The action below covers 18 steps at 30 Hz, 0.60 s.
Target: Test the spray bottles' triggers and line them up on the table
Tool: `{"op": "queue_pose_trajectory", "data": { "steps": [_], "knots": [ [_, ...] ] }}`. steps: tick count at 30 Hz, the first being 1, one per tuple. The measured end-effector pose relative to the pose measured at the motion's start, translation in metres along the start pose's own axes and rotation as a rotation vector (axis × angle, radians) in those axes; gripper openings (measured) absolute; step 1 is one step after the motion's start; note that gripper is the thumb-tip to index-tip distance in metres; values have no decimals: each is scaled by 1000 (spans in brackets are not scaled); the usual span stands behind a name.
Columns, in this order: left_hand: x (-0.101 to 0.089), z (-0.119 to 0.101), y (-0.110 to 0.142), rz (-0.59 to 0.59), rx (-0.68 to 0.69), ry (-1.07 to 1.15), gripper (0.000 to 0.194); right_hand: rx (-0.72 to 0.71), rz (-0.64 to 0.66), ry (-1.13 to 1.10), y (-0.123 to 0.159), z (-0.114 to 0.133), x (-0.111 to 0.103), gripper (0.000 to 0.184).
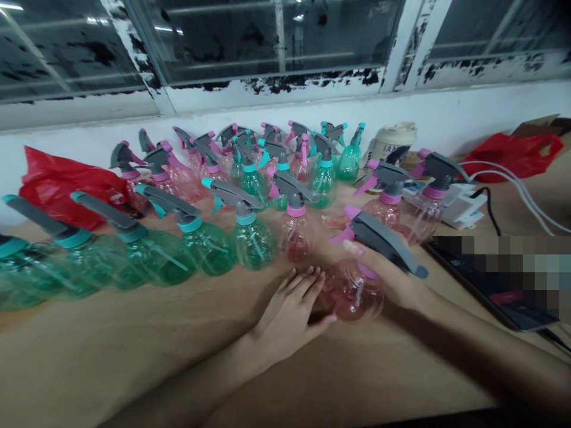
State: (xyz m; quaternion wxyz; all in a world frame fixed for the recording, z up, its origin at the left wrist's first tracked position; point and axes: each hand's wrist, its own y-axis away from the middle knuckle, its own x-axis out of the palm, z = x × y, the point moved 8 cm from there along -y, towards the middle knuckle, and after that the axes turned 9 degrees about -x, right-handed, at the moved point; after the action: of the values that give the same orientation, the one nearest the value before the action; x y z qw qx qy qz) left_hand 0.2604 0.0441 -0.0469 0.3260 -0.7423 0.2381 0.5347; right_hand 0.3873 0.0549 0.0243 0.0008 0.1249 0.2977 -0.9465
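Observation:
My right hand (392, 273) is wrapped round the neck of a clear pink spray bottle (352, 297) with a grey trigger head and pink nozzle. The bottle tilts slightly, and a dip tube shows inside it. My left hand (285, 312) lies palm down near the tabletop, fingers stretched and thumb apart, close beside the bottle's base. Whether it touches the bottle I cannot tell. Just beyond the fingers stands another pink spray bottle (295, 235), and left of that a green spray bottle (254, 241) begins a row of several green ones.
Several more pink and green spray bottles crowd the back by the wall. Red plastic bags (66, 184) lie at left and right. A white cup (395, 142), white cables, a power strip (464, 205) and a dark-screened device (473, 285) are on the right of the wooden table (134, 339).

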Motion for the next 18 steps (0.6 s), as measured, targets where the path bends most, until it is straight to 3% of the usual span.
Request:
{"op": "queue_pose_trajectory", "data": {
  "steps": [6, 18],
  "knots": [
    [1, 0, 1, 16, -5, -8, 52, 16, -91, -14, -3, 3, -5, 14],
    [1, 2, 0, 7, 9, -13, 57, -10, -48, 57, -9, 7, -1, 20]
  ]
}}
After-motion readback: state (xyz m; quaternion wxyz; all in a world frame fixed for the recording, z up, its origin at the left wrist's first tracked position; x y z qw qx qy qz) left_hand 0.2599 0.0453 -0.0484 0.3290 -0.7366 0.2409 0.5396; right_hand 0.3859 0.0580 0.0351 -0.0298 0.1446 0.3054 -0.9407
